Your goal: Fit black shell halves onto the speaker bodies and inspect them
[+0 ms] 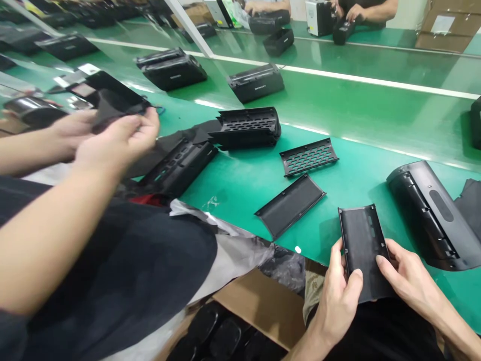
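Head camera view, and all eyes go to the lower right of the frame, where a black curved panel (363, 245) sits between the person's two hands! Left hand (340, 296) is clamped on its left edge, thumb over the inner face; right hand (408, 268) grips the opposite edge, its thumb laid on that same face. Here's the key relation: the long axis runs up the frame, the top leaning slightly left, with one hand on each long side, so neither is nearer. The hollow side faces the camera, and a few slots show near its upper right. Just up and left, a smooth dark panel (291, 205) lies slantwise on the green table (233, 185), and close above it comes a slotted panel (310, 156). Over at the right edge, a big black housing (436, 215) rests tilted, near the right hand but apart from it. Further out, upper centre, nested slotted shells (248, 128)! Left of frame, a co-worker's hand (120, 135) holds a dark piece, too blurred to name. Beyond, a lettered housing (257, 84) stands upper centre, and below, bottom centre, an open carton (259, 306) holds black parts.
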`<state>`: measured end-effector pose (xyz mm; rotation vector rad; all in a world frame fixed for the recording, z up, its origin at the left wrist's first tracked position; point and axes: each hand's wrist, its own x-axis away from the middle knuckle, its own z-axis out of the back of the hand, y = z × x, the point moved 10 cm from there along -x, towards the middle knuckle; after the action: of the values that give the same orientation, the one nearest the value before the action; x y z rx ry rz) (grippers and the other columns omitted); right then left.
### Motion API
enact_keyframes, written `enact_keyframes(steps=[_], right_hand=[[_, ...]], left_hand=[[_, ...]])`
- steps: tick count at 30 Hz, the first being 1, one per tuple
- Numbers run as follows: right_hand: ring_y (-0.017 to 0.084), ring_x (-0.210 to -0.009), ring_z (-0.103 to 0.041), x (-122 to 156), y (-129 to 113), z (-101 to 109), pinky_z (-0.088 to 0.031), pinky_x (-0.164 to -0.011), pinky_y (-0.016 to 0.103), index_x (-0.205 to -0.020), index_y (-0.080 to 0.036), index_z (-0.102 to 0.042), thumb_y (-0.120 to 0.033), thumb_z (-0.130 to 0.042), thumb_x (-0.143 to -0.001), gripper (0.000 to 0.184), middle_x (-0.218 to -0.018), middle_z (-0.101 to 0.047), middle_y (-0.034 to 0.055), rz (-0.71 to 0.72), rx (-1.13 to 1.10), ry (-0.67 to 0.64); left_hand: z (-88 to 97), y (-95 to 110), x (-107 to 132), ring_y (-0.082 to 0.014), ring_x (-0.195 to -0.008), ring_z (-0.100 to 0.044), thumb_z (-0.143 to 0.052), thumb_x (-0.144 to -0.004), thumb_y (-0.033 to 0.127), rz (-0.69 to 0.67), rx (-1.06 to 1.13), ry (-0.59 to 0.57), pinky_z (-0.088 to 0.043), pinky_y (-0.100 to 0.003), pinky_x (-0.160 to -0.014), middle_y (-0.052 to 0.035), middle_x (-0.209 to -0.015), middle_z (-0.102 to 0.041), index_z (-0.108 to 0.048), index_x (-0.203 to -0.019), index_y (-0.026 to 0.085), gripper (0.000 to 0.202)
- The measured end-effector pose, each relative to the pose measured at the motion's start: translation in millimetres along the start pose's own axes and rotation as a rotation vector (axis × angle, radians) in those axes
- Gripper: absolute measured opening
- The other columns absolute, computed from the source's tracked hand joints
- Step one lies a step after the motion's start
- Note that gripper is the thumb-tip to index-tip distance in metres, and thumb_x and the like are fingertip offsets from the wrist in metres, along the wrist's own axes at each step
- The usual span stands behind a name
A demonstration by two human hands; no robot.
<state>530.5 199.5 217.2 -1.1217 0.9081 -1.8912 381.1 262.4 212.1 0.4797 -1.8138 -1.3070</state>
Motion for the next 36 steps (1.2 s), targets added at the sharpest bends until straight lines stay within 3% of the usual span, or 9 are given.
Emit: enact_keyframes(steps=[4, 14, 36], right_hand=[[0.022, -0.07, -0.064, 1.7, -1.9, 2.6, -0.058, -0.072, 0.033, -0.12, -0.018, -0.072, -0.051, -0.057, -0.099, 0.042, -0.083, -0.074, 0.0041, 0.011, -0.01, 0.018], [0.016, -0.059, -0.048, 0.6, 4.5, 4.5, -0.04, -0.058, 0.029, -0.09, -0.022, -0.061, -0.052, -0.047, -0.102, 0.035, -0.068, -0.054, -0.0028, -0.014, 0.166, 0.099], [0.015, -0.057, -0.045, 1.2, -2.0, 4.6, -0.032, -0.058, 0.029, -0.083, -0.027, -0.044, -0.035, -0.039, -0.095, 0.015, -0.064, -0.047, -0.0067, -0.014, 0.26, 0.097]], left_hand=[[1.5, -2.4, -0.7, -0.0303, -0.139, -0.059, -0.057, -0.093, 0.025, -0.008, 0.005, 0.018, -0.048, -0.045, -0.119, -0.0135, -0.151, -0.063, -0.038, -0.157, 0.019, 0.067], [1.2, -1.5, 0.4, -0.0295, -0.138, -0.061, -0.054, -0.094, 0.022, -0.005, -0.084, 0.035, -0.048, -0.046, -0.119, -0.0146, -0.152, -0.063, -0.037, -0.158, 0.018, 0.066], [0.0, -1.9, -0.9, -0.028, -0.143, -0.058, -0.052, -0.096, 0.022, -0.037, -0.104, 0.031, -0.044, -0.046, -0.123, -0.0151, -0.157, -0.058, -0.037, -0.157, 0.018, 0.063]])
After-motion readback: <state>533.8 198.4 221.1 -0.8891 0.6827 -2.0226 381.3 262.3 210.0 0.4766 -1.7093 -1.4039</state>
